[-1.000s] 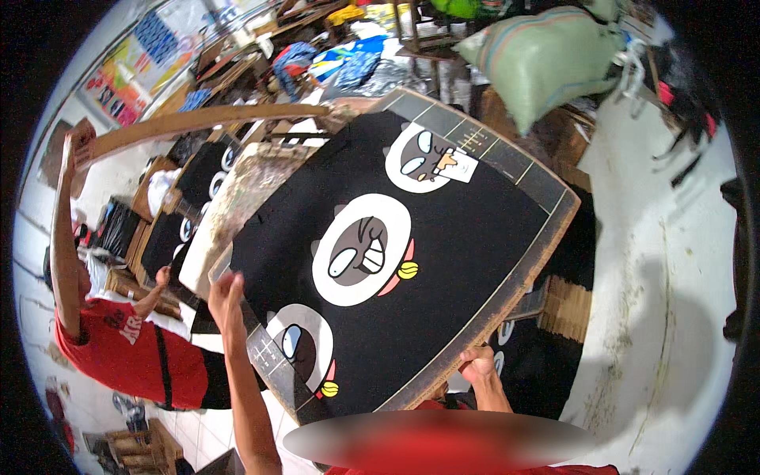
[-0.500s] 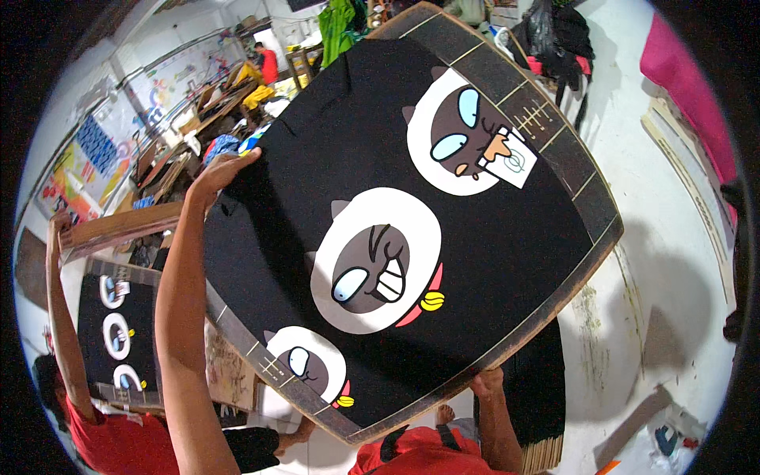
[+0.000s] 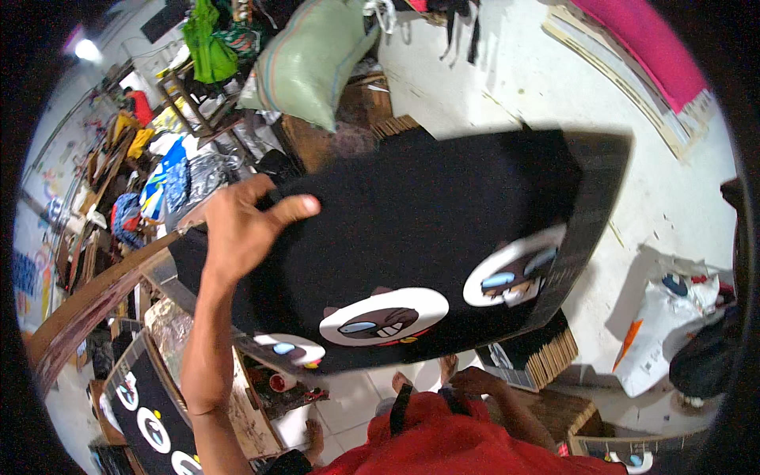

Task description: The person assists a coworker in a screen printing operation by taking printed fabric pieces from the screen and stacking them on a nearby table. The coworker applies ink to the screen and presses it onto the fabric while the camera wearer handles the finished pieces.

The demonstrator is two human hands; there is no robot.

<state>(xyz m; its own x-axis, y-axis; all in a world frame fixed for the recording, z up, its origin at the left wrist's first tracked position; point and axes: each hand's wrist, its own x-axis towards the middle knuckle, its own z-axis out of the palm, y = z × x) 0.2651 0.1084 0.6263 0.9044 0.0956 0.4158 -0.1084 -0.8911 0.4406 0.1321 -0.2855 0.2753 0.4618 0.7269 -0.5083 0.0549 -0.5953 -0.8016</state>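
Note:
A large black board point(image 3: 412, 214) with printed cartoon animal faces and dark taped borders is tilted in front of me. My left hand point(image 3: 241, 229) is closed on its upper left edge, with the thumb lying on the black face and the fingers partly hidden behind. Below the board's lower edge is my right hand point(image 3: 473, 381), blurred and dark; its fingers cannot be made out, nor whether it touches the board. The printed faces point(image 3: 384, 317) sit along the lower part of the board.
A long wooden bar point(image 3: 103, 289) runs at the left beside a second printed black board point(image 3: 150, 419). A stuffed pale green sack point(image 3: 313, 59) lies at the far side. Stacked boards point(image 3: 550, 356) stand at lower right, near a white bag point(image 3: 669, 332). Clutter fills the far left.
The board has swung lower and tipped, its faces now along the bottom. My left hand has moved right and nearer. My right hand no longer visibly grips the bottom edge. The view has turned.

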